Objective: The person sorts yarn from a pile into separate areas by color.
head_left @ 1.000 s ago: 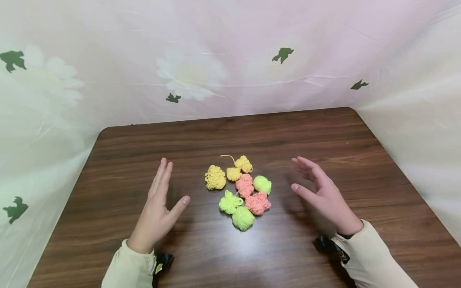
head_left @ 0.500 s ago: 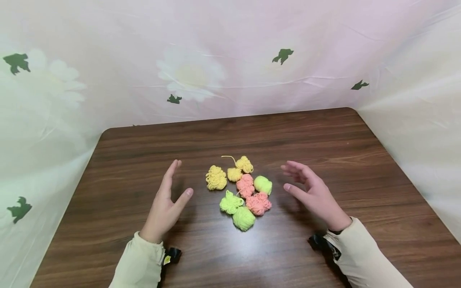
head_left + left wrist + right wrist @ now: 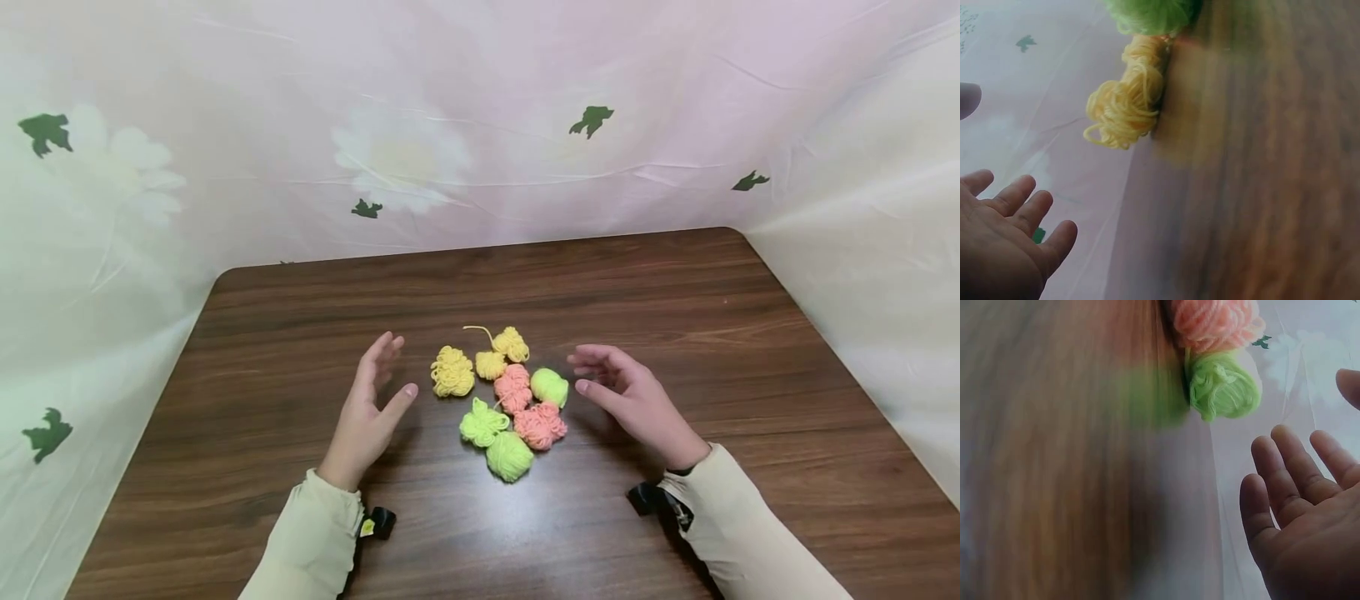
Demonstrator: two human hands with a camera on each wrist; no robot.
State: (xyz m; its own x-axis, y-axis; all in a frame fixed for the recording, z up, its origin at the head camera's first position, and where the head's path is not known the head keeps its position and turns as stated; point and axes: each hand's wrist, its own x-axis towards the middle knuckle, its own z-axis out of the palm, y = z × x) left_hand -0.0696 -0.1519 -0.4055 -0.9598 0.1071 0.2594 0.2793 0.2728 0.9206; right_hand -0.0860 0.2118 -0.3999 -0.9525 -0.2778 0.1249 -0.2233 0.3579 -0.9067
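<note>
A cluster of small yarn balls lies mid-table in the head view. On its left and far side are a loopy yellow yarn bundle (image 3: 452,372), a small yellow ball (image 3: 491,365) and another yellow bundle (image 3: 511,343) with a loose tail. Two coral yarn bundles (image 3: 513,388) sit in the middle. Green yarn shows as a ball at the right (image 3: 550,387), a looped bundle (image 3: 483,423) and a near ball (image 3: 510,456). My left hand (image 3: 371,417) hovers left of the yellow bundle, fingers relaxed, holding nothing. Opposite, my right hand (image 3: 637,404) hovers beside the right green ball, also holding nothing.
The brown wood-grain table (image 3: 300,317) has rounded far corners. Behind it and along both sides hangs a pale pink and white cloth (image 3: 510,200) with daisies and dark green shapes. Black wrist straps sit at both cream sleeves (image 3: 307,533).
Both hands have moved inward toward the yarn, the left one to the right and the right one to the left. Their fingers are a little more bent. The yarn stays in place.
</note>
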